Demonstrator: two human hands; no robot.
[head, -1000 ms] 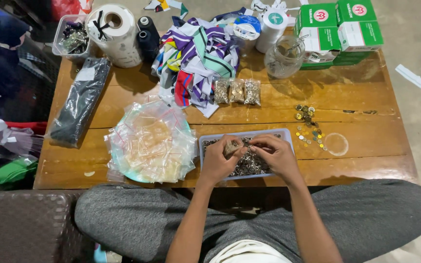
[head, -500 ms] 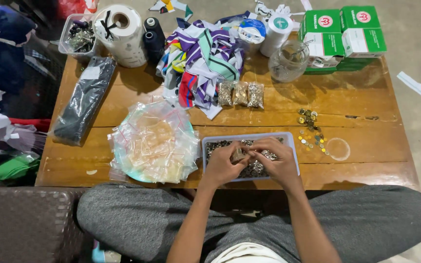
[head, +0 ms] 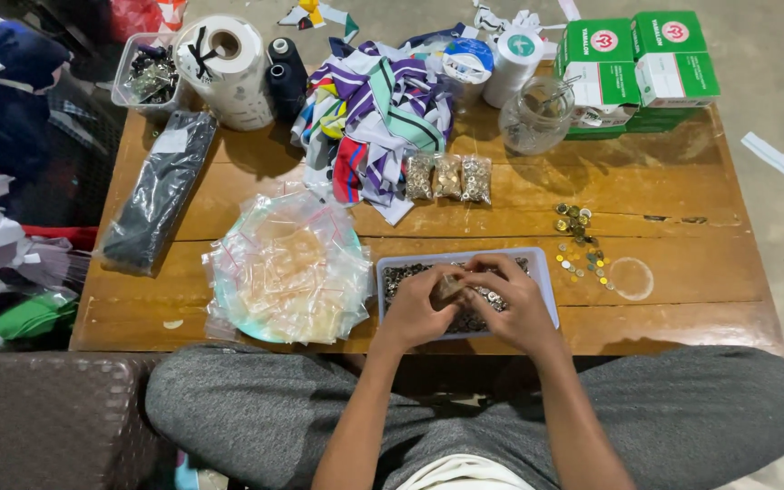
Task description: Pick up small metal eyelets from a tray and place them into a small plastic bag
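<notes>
Wooden table [head: 682, 313], near edge: shallow pale tray [head: 544, 281] of small metal fasteners, placed within easy reach. Left hand [head: 415, 308] and right hand [head: 510, 308] meet over it, fingers closed together on a small clear packet [head: 449, 289]. Heap of empty clear bags [head: 288, 268] lies just left; loose brass pieces [head: 581, 243] lie right.

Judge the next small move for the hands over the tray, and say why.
Probably lay the small bag beside the three filled bags further up the table. The left hand and right hand pinch it together over the tray of small metal pieces; whether it is full or sealed cannot be told.
</notes>
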